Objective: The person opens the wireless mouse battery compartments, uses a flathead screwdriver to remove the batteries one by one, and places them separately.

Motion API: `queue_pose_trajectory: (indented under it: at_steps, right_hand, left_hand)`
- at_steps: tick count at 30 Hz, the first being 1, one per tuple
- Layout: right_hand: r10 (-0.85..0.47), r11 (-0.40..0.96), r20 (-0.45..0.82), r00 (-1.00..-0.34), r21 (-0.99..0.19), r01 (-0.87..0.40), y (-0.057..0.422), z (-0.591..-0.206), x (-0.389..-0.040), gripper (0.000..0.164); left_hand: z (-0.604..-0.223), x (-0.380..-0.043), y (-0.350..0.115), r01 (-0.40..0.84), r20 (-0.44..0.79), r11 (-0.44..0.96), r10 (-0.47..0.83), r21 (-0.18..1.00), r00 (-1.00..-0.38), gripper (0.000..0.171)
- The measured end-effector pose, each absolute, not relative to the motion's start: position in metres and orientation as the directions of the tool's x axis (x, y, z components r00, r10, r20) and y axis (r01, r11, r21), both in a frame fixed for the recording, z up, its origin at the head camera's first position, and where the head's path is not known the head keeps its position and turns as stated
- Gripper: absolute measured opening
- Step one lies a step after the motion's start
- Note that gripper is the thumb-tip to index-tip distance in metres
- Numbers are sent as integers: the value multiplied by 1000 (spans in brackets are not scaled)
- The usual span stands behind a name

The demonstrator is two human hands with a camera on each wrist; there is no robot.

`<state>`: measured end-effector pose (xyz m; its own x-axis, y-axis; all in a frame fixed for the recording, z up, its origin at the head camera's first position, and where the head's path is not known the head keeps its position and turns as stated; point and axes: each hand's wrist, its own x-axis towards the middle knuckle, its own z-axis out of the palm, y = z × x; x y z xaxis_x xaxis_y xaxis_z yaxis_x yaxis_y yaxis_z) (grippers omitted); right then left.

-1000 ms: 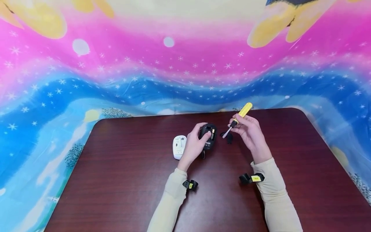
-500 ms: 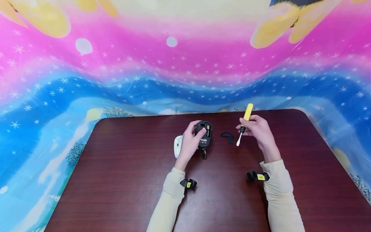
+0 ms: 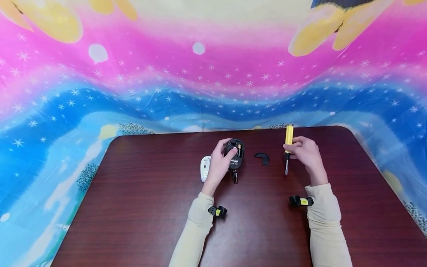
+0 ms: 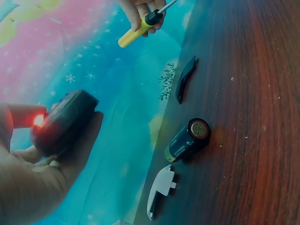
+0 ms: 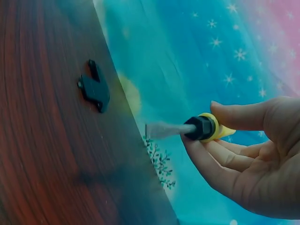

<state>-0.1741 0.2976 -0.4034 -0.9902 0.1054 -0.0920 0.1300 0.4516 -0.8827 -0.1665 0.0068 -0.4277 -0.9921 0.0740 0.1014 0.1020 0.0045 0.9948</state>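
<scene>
My left hand [image 3: 219,165] grips a black computer mouse [image 3: 237,162], underside up, with a battery in its uncovered compartment. In the left wrist view, red light glows from the mouse [image 4: 65,123] near a fingertip. On the table just below it lies a loose dark battery [image 3: 235,177]. My right hand [image 3: 306,154] pinches a yellow-handled flat screwdriver [image 3: 289,140], blade pointing down, above the table at the right. Between the hands rests a curved black battery cover [image 3: 262,158]. The left hand partly hides a white mouse [image 3: 204,170].
Dark brown wood table [image 3: 143,207] with rounded far corners. A printed cloth [image 3: 207,92] hangs behind and around it. A white plastic piece [image 4: 161,185] with a small tab lies near the battery in the left wrist view.
The right hand has drawn the screwdriver rightward, away from the mouse and black cover, and turned its blade downward. The left hand shifted slightly left with the black mouse, then stayed still.
</scene>
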Motion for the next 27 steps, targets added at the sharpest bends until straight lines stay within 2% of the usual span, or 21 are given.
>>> queue_pose_trajectory:
  at_steps: [6, 13, 18, 27]
  right_hand:
    - [165, 525, -102, -981, -833, 175, 305, -407, -175, 43]
    - [152, 660, -104, -983, -730, 179, 313, -413, -177, 40]
    - [143, 692, -161, -976, -689, 215, 318, -415, -177, 41]
    - [181, 721, -169, -969, -647, 247, 328, -422, -175, 41]
  left_hand:
    - [-427, -165, 7, 91, 90, 11, 52, 996, -995, 39]
    - [-425, -164, 9, 92, 91, 15, 65, 996, -994, 39]
    - [-425, -165, 9, 98, 96, 20, 69, 995, -993, 39]
    - [-429, -166, 10, 106, 105, 17, 68, 994, -992, 38]
